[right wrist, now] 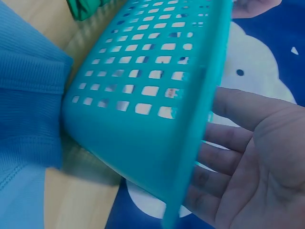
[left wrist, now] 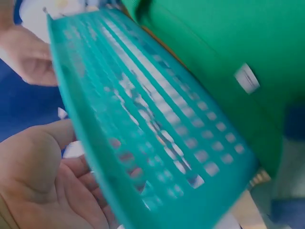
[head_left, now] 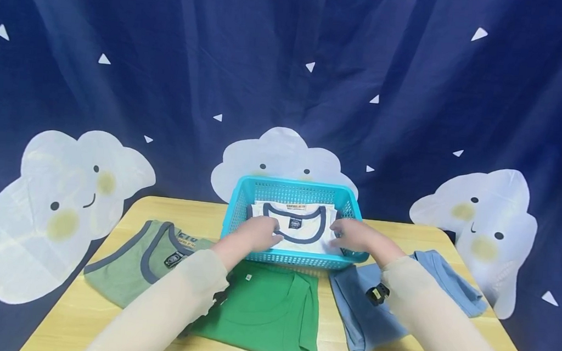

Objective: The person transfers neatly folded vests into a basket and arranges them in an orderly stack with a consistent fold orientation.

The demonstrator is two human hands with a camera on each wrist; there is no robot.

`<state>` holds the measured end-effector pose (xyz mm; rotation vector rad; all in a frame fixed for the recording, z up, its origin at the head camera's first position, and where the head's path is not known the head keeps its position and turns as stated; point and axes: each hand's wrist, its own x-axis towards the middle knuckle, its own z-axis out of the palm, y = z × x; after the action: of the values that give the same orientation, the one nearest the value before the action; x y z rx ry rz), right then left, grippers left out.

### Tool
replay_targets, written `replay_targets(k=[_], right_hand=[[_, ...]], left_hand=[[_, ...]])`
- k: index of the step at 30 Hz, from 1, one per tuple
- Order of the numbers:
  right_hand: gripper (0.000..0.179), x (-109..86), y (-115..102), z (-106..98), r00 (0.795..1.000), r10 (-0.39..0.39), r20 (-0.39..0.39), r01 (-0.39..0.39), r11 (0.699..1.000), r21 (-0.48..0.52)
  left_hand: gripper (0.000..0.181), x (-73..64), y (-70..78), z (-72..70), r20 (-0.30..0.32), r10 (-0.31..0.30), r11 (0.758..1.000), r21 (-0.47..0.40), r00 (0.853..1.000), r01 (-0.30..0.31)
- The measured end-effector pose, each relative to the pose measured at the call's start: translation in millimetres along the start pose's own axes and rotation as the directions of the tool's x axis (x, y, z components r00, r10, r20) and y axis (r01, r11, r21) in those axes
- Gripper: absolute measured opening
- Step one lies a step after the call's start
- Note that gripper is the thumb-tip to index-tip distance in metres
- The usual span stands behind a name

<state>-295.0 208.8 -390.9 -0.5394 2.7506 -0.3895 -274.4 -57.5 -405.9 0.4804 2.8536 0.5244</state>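
Shirt, white with navy trim [head_left: 301, 228], lies folded inside the turquoise basket [head_left: 292, 255], its neckline towards the far wall. Your left hand [head_left: 258, 232] and right hand [head_left: 357, 236] reach over the rim at the shirt's two sides, with little room beside the end walls. Your right fingers [right wrist: 217, 157] are spread and nearly straight; your left fingers [left wrist: 78, 164] are loosely bent. Whether either set touches cloth, you cannot tell. Your basket stands near the far edge of the bench [head_left: 331, 333]. A green garment [head_left: 270, 307] lies just before it, an olive one [head_left: 127, 265] leftward, a blue one [head_left: 356, 313] rightward; bench shows between green and blue.
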Motion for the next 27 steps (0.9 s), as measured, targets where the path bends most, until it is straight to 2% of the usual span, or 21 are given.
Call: replay_targets(k=[7,15,23,27], right_hand=[[0.047,-19.1,-2,-9,0.999,-0.023,-0.028,0.023,1.000,0.002],[0.046,-46.4,-1,-21,0.998,-0.039,-0.048,0.039,0.999,0.008],[0.040,-70.3,11,-31,0.993,-0.030,-0.111,0.035,0.998,0.042],[0.035,-81.6,22,-34,0.990,-0.011,-0.140,0.017,0.999,0.043]], left_hand=[[0.040,-19.4,30.3,-1.7,-0.037,0.060,0.998,-0.029,0.998,-0.061],[0.039,-30.3,50.1,4.6,-0.078,0.101,0.995,0.017,0.992,-0.100],[0.037,-43.5,74.1,9.0,-0.117,0.184,0.979,0.116,0.976,-0.170],[0.039,-48.7,87.6,11.8,-0.129,0.226,0.971,0.116,0.966,-0.211]])
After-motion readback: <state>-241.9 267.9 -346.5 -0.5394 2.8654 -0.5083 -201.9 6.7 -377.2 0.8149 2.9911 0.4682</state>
